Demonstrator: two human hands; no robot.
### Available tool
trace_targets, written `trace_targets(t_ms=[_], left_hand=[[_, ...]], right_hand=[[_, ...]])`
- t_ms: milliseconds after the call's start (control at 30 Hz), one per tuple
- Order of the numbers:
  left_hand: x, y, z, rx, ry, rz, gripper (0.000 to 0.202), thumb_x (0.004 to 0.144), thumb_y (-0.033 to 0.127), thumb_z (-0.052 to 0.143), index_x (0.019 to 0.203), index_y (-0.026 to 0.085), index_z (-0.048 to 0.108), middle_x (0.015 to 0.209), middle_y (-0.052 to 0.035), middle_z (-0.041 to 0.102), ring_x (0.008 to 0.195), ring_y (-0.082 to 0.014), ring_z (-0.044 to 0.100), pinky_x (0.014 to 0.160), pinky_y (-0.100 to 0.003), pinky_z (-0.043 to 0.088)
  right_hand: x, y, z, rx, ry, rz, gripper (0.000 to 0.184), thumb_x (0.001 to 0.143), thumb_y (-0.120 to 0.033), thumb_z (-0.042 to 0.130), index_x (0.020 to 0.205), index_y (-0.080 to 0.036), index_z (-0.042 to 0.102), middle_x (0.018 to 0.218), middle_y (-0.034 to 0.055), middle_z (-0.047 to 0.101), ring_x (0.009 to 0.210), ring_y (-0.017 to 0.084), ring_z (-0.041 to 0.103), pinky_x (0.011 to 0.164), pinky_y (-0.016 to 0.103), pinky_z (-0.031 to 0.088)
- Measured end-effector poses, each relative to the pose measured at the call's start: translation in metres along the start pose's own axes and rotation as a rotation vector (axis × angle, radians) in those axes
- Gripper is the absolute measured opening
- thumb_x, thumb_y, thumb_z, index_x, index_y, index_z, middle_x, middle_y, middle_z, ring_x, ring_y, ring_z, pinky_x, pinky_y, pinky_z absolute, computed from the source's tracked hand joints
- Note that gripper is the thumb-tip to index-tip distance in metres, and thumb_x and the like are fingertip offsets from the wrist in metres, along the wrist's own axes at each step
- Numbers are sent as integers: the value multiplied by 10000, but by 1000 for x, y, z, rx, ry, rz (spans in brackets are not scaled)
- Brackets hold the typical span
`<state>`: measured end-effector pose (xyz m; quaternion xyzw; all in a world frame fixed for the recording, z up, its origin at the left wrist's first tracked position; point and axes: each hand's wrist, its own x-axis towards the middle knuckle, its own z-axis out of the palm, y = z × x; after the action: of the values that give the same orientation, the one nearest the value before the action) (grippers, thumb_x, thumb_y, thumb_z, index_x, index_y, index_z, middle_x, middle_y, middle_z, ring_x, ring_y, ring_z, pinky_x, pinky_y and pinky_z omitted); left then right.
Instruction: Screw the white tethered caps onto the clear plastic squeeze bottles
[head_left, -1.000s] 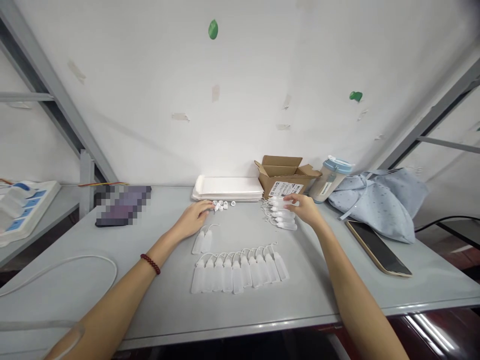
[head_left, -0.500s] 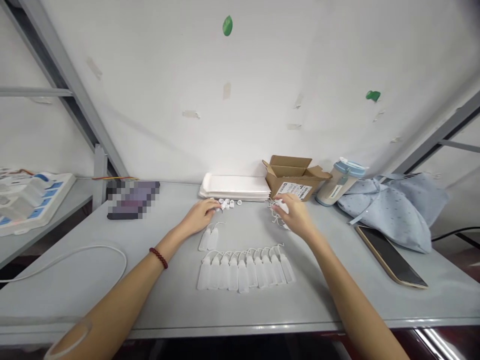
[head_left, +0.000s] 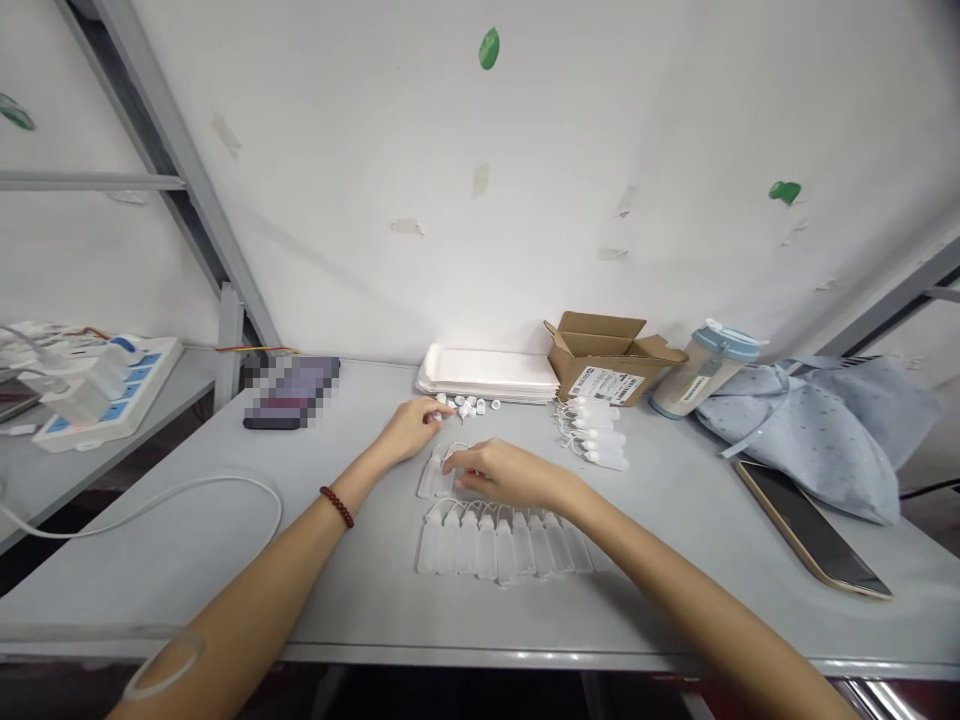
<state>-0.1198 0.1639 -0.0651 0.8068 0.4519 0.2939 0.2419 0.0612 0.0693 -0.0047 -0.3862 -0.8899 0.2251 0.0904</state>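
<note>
My left hand (head_left: 415,430) rests on the grey table (head_left: 225,540), its fingertips pinched on a small white cap at the edge of several loose white caps (head_left: 472,405). My right hand (head_left: 499,472) reaches across to the left, fingers curled together over two small translucent bottles (head_left: 431,475) lying side by side; what is inside its fingers is hidden. Just below it lies a neat row of several capped bottles (head_left: 495,535). A small pile of more bottles (head_left: 598,437) lies to the right, in front of an open cardboard box (head_left: 607,360).
A stack of white trays (head_left: 487,372) lies against the wall. To the right are a lidded cup (head_left: 701,368), a blue cloth bag (head_left: 814,435) and a phone (head_left: 810,525). On the left are a blurred dark item (head_left: 291,392), a white cable (head_left: 187,495) and a power strip (head_left: 105,390).
My right hand left the pile of bottles by the box and swung left to the two bottles above the row. My left hand stayed at the caps. The view shifted left.
</note>
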Motion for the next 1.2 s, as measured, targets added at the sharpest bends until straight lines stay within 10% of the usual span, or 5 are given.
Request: trace_targets(t_ms=[167, 567, 767, 967, 1200], left_hand=[[1, 0, 0, -15, 29, -19, 361, 702, 155, 475, 984, 185, 698, 1007, -47, 681, 776, -167, 597, 773, -285, 474], [-2, 7, -3, -51, 57, -63, 349, 708, 183, 495, 989, 200, 702, 980, -38, 708, 774, -187, 614, 778, -309, 484], [-4, 13, -1, -136, 68, -145, 353, 710, 248, 542, 1018, 140, 676, 923, -75, 709, 778, -204, 628, 791, -344, 485], [-20, 47, 3, -465, -1, -205, 356, 682, 356, 658, 967, 143, 665, 962, -82, 701, 907, -220, 630, 831, -346, 481], [-34, 85, 4, -706, -27, -271, 288, 646, 349, 724, 863, 166, 675, 961, -64, 699, 940, -223, 620, 882, -380, 457]], right_hand=[[2, 7, 9, 15, -38, 23, 478, 737, 51, 427, 1080, -202, 644, 701, 1, 593, 565, 93, 470, 542, 188, 342], [-12, 35, -3, 48, 27, 158, 329, 823, -66, 397, 944, -179, 682, 741, 28, 655, 620, 124, 527, 600, 226, 384], [-43, 53, -1, 74, 357, 221, 244, 901, -206, 408, 995, -185, 632, 725, 12, 635, 615, 129, 519, 617, 236, 379], [-51, 54, 6, 44, 570, 139, 118, 875, -265, 521, 935, -195, 594, 773, 17, 598, 677, 139, 529, 660, 247, 398], [-47, 35, 16, -64, 469, -22, 152, 898, -145, 426, 941, -187, 566, 879, 78, 609, 798, 181, 549, 706, 288, 427]])
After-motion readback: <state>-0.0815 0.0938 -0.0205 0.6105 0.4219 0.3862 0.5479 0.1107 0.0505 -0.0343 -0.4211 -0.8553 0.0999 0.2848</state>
